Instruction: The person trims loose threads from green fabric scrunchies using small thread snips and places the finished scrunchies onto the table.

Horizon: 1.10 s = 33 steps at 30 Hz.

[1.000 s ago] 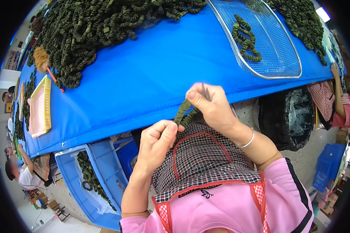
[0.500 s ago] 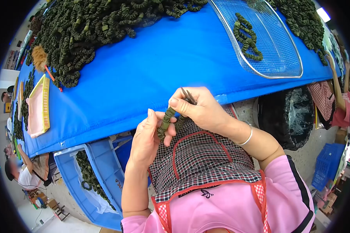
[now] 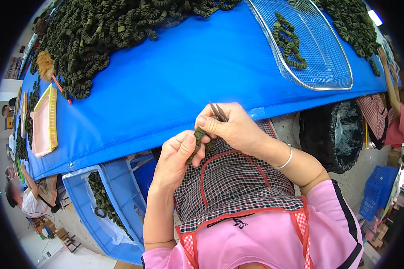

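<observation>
Above the checked apron, a dark green scrunchie [image 3: 199,140] is pinched between my two hands. My left hand [image 3: 178,152] has thumb and fingers closed around its lower part. My right hand [image 3: 231,127] grips its upper end between thumb and finger. The same hand also holds small scissors [image 3: 218,112], their dark blades pointing up past the knuckles. Part of the scrunchie is hidden behind the fingers. Several more green scrunchies [image 3: 288,42] lie in the wire mesh basket [image 3: 327,54], beyond my right hand.
A big heap of scrunchies [image 3: 98,36] covers the far left of the blue table [image 3: 166,85]; another pile [image 3: 350,31] is far right. A yellow basket [image 3: 52,121] sits left. Below are a blue crate [image 3: 121,188] and a black-lined bin [image 3: 330,134]. Other people work at both sides.
My left hand has shifted right and up along the scrunchie, its fingers closing closer to my right hand. The right hand stays almost in place with the scissors.
</observation>
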Tool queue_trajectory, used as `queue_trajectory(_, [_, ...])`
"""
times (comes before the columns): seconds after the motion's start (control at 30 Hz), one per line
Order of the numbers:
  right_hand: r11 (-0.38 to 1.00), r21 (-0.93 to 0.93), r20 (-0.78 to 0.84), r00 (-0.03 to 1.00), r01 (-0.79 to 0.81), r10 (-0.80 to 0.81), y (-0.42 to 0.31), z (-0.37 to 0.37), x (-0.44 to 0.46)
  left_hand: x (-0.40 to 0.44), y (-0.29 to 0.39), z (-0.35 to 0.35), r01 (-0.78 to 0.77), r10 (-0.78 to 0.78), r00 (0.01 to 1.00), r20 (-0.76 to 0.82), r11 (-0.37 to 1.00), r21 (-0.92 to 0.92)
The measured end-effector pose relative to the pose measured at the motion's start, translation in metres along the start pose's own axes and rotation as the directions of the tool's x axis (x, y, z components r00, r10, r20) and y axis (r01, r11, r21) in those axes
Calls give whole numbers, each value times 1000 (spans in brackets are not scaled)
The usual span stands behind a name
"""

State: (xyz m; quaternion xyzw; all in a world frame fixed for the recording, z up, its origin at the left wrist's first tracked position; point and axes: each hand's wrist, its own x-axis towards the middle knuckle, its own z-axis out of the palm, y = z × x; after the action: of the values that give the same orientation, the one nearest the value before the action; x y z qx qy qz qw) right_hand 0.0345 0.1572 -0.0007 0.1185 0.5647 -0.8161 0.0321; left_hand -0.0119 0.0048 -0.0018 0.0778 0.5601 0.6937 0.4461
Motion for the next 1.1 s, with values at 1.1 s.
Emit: queue_trajectory(1.1, [997,39,138,989,-63,57,-26,-18,-54,-43,17,-41,-507,260,853,452,618,601])
